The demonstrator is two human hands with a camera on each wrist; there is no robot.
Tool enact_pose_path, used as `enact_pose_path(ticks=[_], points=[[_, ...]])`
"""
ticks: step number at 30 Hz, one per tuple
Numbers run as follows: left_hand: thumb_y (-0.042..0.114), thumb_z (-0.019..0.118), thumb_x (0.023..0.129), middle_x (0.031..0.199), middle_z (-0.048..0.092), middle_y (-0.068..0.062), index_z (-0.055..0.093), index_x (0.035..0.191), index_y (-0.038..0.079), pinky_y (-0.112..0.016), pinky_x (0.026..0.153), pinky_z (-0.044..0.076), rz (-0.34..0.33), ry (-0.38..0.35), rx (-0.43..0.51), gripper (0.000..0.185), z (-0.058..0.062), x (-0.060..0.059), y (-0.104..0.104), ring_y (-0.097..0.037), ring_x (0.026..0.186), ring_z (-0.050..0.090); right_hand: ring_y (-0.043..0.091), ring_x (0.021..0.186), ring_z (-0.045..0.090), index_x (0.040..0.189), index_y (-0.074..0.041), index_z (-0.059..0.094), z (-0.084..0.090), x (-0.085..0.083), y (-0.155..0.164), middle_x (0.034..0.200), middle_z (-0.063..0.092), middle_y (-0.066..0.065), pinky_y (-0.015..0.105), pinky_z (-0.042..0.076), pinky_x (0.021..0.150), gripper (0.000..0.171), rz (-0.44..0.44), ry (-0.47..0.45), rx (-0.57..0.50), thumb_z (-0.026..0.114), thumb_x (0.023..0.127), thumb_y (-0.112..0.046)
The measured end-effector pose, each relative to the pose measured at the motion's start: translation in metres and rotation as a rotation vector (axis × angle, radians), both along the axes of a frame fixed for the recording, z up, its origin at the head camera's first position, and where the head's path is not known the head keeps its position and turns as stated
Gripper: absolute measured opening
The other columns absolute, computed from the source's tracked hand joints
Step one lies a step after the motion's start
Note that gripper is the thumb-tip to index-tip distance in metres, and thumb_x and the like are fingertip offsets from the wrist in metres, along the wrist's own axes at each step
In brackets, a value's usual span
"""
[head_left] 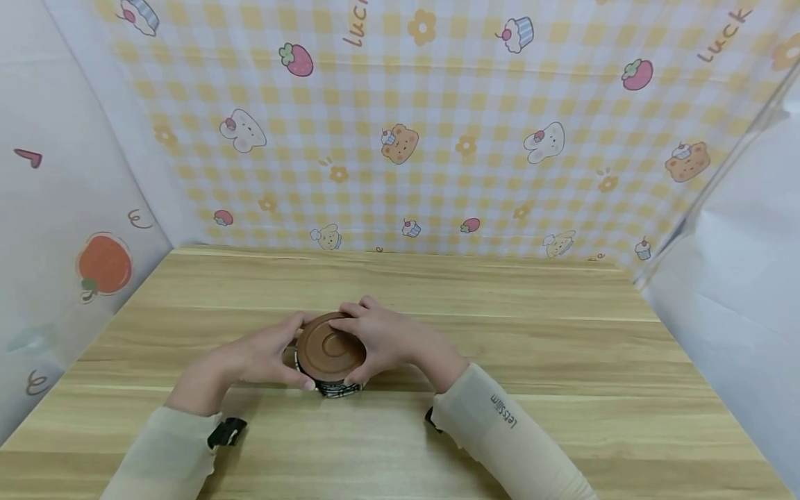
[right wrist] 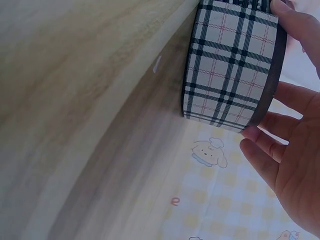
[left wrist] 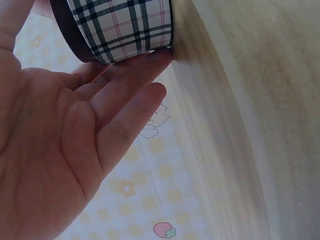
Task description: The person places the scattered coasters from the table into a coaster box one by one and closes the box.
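The round plaid tin (head_left: 331,361) stands upright at the wooden table's (head_left: 531,347) near middle, directly between both hands, left hand (head_left: 265,357) and right hand (head_left: 381,340) curling spread fingers around its brown lid's rim.

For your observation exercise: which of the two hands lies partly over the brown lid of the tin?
The right hand: its fingers rest on the brown lid; the left hand holds only the side.

"LetsSlim" — right sleeve (head_left: 500,423); "Luck" — backdrop (head_left: 400,125)
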State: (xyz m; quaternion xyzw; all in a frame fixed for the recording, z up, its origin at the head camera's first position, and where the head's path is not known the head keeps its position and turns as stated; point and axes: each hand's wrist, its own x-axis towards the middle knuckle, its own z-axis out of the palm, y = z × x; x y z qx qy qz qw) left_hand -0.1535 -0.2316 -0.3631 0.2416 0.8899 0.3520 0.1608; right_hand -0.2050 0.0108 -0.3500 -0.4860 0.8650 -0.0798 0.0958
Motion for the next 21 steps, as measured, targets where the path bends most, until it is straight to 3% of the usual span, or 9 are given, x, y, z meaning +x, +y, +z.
enact_pose_path(ticks=[6, 14, 18, 21], points=[[0.044, 0.084, 0.076, 0.143, 0.052, -0.017, 0.031, 0.145, 0.003, -0.058, 0.108, 0.040, 0.013, -0.006, -0.020, 0.096, 0.003, 0.000, 0.001, -0.041, 0.133, 0.049, 0.022, 0.133, 0.038, 0.150, -0.016, 0.044, -0.001, -0.001, 0.002, 0.157, 0.037, 0.008, 0.031, 0.047, 0.107, 0.089, -0.009, -0.014, -0.018, 0.080, 0.078, -0.054], [0.049, 0.082, 0.077, 0.146, 0.050, -0.015, 0.028, 0.149, 0.005, -0.058, 0.110, 0.039, 0.017, 0.023, -0.041, 0.100, -0.002, -0.001, -0.002, -0.038, 0.135, 0.048, 0.024, 0.138, 0.037, 0.150, -0.017, 0.044, -0.001, -0.003, 0.014, 0.158, 0.037, 0.008, 0.035, 0.045, 0.110, 0.087, -0.019, -0.071, -0.066, 0.080, 0.079, -0.050], [0.056, 0.077, 0.078, 0.149, 0.047, -0.019, 0.025, 0.153, 0.004, -0.061, 0.110, 0.037, 0.022, 0.090, -0.080, 0.105, -0.003, 0.004, -0.007, -0.040, 0.136, 0.046, 0.029, 0.146, 0.033, 0.153, -0.016, 0.040, 0.000, -0.006, 0.038, 0.159, 0.036, 0.009, 0.045, 0.039, 0.116, 0.088, -0.057, -0.104, -0.089, 0.079, 0.081, -0.049], [0.058, 0.074, 0.080, 0.155, 0.039, -0.022, 0.023, 0.155, 0.004, -0.064, 0.111, 0.034, 0.057, 0.162, -0.121, 0.106, 0.000, 0.010, -0.016, -0.045, 0.139, 0.040, 0.032, 0.148, 0.031, 0.154, -0.016, 0.037, -0.001, -0.010, 0.072, 0.161, 0.034, 0.011, 0.053, 0.038, 0.115, 0.088, -0.109, -0.079, -0.131, 0.076, 0.082, -0.050]])
